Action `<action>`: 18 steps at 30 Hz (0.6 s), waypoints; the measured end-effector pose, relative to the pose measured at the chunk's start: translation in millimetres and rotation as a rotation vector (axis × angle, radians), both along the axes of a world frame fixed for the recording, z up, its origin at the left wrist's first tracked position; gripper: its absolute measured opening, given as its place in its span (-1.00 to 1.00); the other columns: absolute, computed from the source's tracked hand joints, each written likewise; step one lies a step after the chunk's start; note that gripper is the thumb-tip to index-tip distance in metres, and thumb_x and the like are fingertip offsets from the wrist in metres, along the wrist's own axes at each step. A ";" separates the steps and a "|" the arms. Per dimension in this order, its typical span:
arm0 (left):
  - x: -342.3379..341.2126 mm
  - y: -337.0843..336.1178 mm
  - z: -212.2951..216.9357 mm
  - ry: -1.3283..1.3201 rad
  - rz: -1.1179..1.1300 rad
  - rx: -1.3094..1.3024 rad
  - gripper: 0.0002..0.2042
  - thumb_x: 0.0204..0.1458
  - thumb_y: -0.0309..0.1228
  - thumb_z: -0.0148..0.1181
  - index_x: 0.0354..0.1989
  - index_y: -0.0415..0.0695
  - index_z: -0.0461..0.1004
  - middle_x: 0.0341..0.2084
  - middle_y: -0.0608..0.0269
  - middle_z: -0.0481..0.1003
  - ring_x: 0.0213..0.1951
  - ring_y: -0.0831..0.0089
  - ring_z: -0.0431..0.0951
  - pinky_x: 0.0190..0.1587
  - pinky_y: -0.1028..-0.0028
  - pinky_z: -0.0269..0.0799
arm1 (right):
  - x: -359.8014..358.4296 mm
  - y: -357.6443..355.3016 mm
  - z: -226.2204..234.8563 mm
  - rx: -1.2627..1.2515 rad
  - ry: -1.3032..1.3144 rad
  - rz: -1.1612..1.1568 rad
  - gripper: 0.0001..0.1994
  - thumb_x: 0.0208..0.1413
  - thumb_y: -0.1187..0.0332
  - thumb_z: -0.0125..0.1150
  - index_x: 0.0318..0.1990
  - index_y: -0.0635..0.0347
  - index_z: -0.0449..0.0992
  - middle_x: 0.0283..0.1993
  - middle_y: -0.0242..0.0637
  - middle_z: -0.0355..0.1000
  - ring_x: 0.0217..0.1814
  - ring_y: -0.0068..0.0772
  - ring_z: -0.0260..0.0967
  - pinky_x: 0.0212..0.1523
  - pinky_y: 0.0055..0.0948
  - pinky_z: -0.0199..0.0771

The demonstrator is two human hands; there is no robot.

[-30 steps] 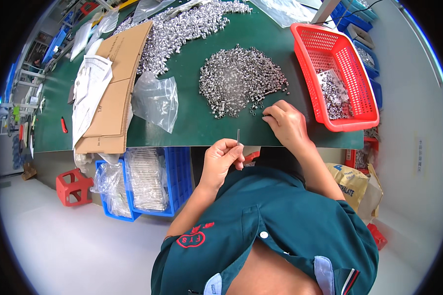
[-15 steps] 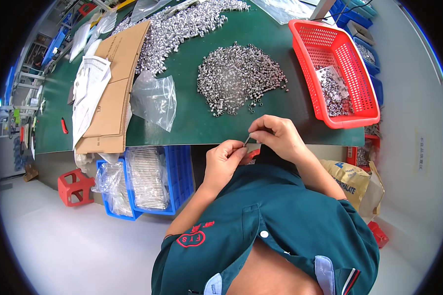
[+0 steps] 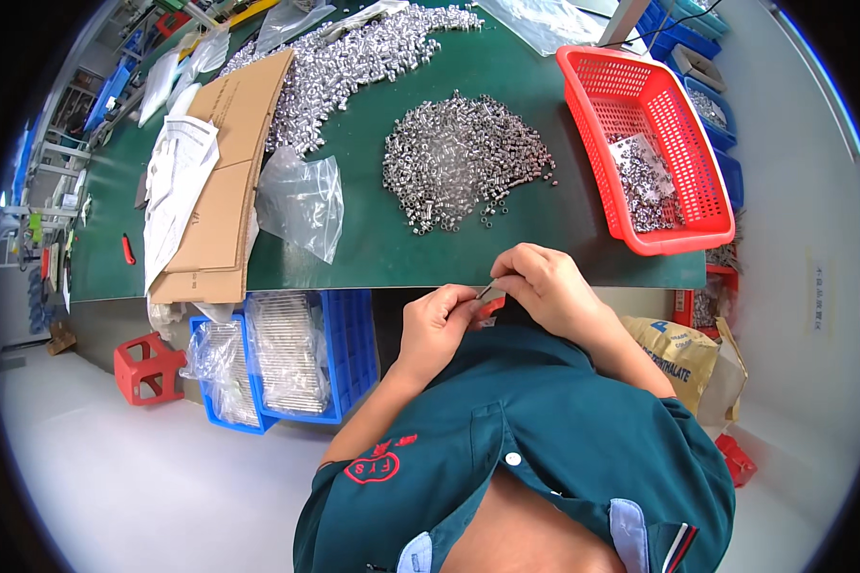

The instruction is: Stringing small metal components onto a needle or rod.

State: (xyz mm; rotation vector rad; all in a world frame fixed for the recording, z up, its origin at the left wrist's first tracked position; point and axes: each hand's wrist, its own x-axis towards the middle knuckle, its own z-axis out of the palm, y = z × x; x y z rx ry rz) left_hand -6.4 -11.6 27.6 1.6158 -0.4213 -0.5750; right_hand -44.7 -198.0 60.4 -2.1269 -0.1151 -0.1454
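Just off the near edge of the green table (image 3: 373, 258), my two hands meet. Between them is a thin, short metal rod (image 3: 484, 292), mostly covered by fingers. My left hand (image 3: 430, 329) pinches its lower left end with thumb and forefinger. The upper right end is in a thumb-and-finger pinch of my right hand (image 3: 556, 291). Whether a small ring sits on the rod is too small to tell. Beyond my hands lies a heap of small silver metal rings (image 3: 468, 158), a few of them loose at its near side.
A red perforated basket (image 3: 631, 224) with similar small parts stands right. Left lie a clear plastic bag (image 3: 301, 205), flattened cardboard (image 3: 225, 210), papers and a red-handled tool (image 3: 128, 249). A larger heap of metal parts (image 3: 354, 76) lies behind. Blue crates (image 3: 349, 353) and a red stool (image 3: 150, 370) are below.
My right hand has come slightly lower and nearer to me, with less of the rod showing between my fingers. The whole view has shifted a little; both pinches stay closed.
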 end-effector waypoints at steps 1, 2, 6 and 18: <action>0.9 0.0 -0.7 -0.065 0.005 0.032 -0.93 0.03 -0.62 0.07 -0.33 -0.33 0.46 -0.54 0.20 0.53 -0.50 0.53 0.55 -0.40 0.58 0.50 | 0.5 0.9 0.5 -0.030 -0.045 -0.005 -0.92 -0.05 0.58 0.16 -0.37 0.30 0.42 -0.42 -0.17 0.40 -0.41 -0.21 0.40 -0.39 -0.39 0.41; 0.2 0.7 -2.4 -0.064 0.006 0.032 -0.93 0.03 -0.62 0.07 -0.33 -0.33 0.46 -0.54 0.20 0.53 -0.50 0.53 0.55 -0.40 0.58 0.50 | 0.2 1.5 1.5 -0.030 -0.045 -0.004 -0.92 -0.05 0.58 0.16 -0.37 0.30 0.42 -0.42 -0.17 0.40 -0.41 -0.21 0.40 -0.39 -0.39 0.41; 3.3 1.0 0.1 -0.135 -0.016 0.030 -0.93 0.02 -0.61 0.07 -0.33 -0.33 0.46 -0.54 0.18 0.52 -0.51 0.53 0.55 -0.43 0.57 0.49 | 2.5 -1.5 6.9 -0.030 -0.077 0.068 -0.93 -0.04 0.57 0.10 -0.36 0.32 0.39 -0.38 -0.13 0.39 -0.34 -0.10 0.40 -0.33 -0.34 0.43; 8.8 11.3 -1.6 0.458 -0.196 -0.194 -0.90 0.10 -0.50 0.06 -0.29 -0.28 0.45 -0.56 0.25 0.48 -0.53 0.53 0.49 -0.42 0.56 0.44 | 5.2 -9.5 19.3 0.063 -0.057 0.209 -0.89 -0.12 0.59 0.20 -0.39 0.26 0.44 -0.38 -0.23 0.41 -0.32 -0.23 0.42 -0.32 -0.38 0.41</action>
